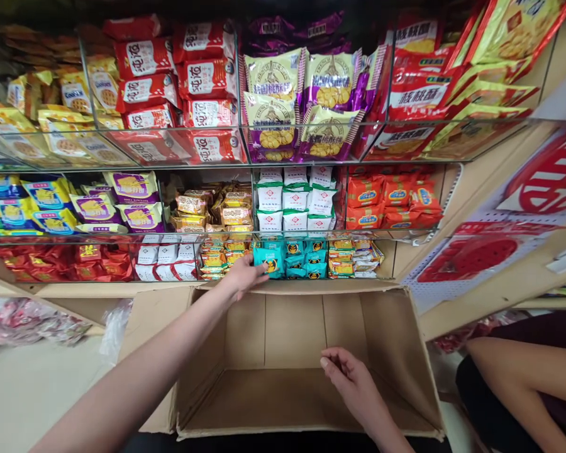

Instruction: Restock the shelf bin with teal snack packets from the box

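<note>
My left hand (246, 275) reaches to the lowest shelf row, its fingers and thumb closed at the left edge of a teal snack packet (270, 258). That packet stands in front of the others, upright and facing me. More teal packets (315, 259) are stacked just to its right. My right hand (351, 377) hovers over the opened cardboard box (295, 330), fingers curled and thumb close to the index finger, with nothing visible in them. The box lies below the shelf, and bare cardboard shows inside it.
Glass-fronted shelves hold red packets (144, 91), purple and cream cookie packets (327, 82), white packets (295, 200) and orange-red packets (396, 195). A box flap (153, 321) spreads left. Another person's bent arm (523, 365) is at the right. Clear plastic (116, 330) hangs at the left.
</note>
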A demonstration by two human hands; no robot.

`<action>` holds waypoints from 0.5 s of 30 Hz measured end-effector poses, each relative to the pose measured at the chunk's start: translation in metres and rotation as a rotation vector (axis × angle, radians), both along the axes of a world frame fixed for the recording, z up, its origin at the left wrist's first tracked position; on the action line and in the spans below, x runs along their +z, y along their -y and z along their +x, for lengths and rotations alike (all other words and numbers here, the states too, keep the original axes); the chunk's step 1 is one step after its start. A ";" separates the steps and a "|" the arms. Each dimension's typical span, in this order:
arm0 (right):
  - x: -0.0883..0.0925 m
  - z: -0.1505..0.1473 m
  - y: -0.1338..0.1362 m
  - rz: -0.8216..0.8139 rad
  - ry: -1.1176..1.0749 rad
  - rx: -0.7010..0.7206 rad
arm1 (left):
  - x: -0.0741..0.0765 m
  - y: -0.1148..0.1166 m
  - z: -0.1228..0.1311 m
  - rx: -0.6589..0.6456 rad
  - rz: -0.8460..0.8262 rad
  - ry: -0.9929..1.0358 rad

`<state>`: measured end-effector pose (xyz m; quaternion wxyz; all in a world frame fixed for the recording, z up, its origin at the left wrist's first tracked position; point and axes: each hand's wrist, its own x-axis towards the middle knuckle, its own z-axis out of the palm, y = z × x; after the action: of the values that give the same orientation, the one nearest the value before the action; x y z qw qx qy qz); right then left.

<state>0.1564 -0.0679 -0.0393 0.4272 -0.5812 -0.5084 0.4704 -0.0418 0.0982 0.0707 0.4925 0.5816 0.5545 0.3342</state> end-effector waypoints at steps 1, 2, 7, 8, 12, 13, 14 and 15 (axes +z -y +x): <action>-0.003 0.001 0.001 -0.018 0.001 0.000 | -0.004 -0.012 0.002 0.026 -0.014 -0.056; -0.006 0.003 0.002 -0.032 0.003 -0.002 | -0.007 -0.022 0.005 0.050 -0.029 -0.114; -0.023 0.009 0.007 -0.062 -0.013 -0.033 | -0.023 -0.058 0.021 0.135 -0.034 -0.383; -0.028 0.010 0.008 -0.066 -0.017 -0.035 | -0.025 -0.062 0.022 0.149 -0.022 -0.430; -0.040 0.013 0.011 -0.097 -0.025 -0.030 | -0.028 -0.070 0.022 0.161 0.006 -0.578; -0.041 0.014 0.011 -0.107 -0.032 -0.025 | -0.029 -0.071 0.021 0.153 0.004 -0.606; -0.041 0.014 0.011 -0.116 -0.043 -0.018 | -0.030 -0.071 0.019 0.143 -0.001 -0.632; -0.041 0.014 0.011 -0.125 -0.055 -0.012 | -0.031 -0.072 0.017 0.133 -0.010 -0.656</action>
<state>0.1701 -0.0786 -0.0803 0.4068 -0.5965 -0.4625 0.5146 -0.0244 0.1699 0.0400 0.2678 0.6183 0.7218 0.1578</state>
